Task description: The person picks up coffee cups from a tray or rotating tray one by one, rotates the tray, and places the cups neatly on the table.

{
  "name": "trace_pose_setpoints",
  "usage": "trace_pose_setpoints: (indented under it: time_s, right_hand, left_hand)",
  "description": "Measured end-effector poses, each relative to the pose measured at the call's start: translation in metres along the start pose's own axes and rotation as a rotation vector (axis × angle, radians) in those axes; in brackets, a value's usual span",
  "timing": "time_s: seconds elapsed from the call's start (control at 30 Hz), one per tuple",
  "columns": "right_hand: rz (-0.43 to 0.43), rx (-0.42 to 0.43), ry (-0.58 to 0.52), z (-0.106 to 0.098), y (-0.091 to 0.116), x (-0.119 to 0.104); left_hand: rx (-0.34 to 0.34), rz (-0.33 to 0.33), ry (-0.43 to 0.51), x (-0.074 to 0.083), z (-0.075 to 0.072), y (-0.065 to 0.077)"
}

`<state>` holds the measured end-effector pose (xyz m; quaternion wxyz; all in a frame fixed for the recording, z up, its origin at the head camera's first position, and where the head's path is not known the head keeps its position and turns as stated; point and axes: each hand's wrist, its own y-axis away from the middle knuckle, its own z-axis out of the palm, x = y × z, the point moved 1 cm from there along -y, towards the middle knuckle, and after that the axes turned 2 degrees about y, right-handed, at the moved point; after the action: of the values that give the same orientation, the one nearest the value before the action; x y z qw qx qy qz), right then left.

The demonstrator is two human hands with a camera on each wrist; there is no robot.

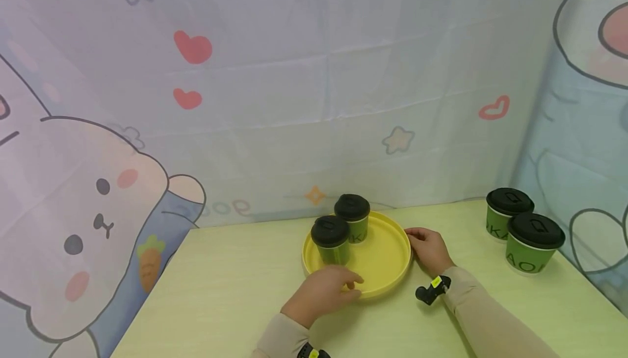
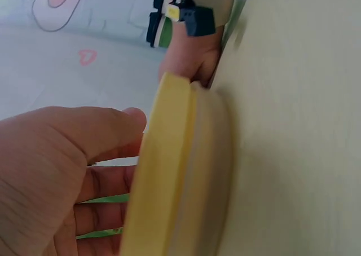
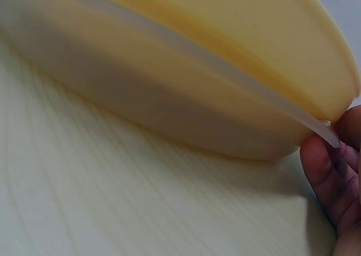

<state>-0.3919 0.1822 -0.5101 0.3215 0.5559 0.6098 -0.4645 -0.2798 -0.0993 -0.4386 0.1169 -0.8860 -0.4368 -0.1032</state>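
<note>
The yellow tray [image 1: 380,260] rests on the table [image 1: 216,287], between the two hands. The right hand [image 1: 432,250] pinches the tray at its right rim; in the right wrist view the rim edge lies between the fingertips. The left hand [image 1: 325,291] is at the front left rim, near the front cup [image 1: 332,241]. Its grip is relaxed: the thumb stands apart from the fingers, which extend over the inner side of the rim. Whether they touch the tray cannot be told.

Left forearm: enters from the bottom edge, directed up and to the right, palm side toward the tray. Right forearm: enters from the lower right, directed up and to the left, wrist beside the tray.

Count:
- Tray: one.
- Cups: four, all green, upright, with black lids. Two stand on the left part of the tray: the front cup and the rear cup [image 1: 353,220]. Two stand on the table, well right of the tray: the near side cup [image 1: 532,246] and the far side cup [image 1: 499,220].
- Wristbands [image 1: 433,289]: two, one per arm.
</note>
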Motion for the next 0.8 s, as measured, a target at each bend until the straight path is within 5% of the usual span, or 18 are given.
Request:
trace_pose_setpoints:
  time_s: [0.4,0.8]
  right_hand:
    - [0.012,0.0,-0.011,0.0,-0.001,0.001]
    - [0.026,-0.007,-0.035,0.001,-0.004,0.007]
  left_hand:
    - [0.022,0.137,-0.081,0.013,0.013,-0.004]
    - [0.02,0.135,-0.068,0.0,0.006,0.006]
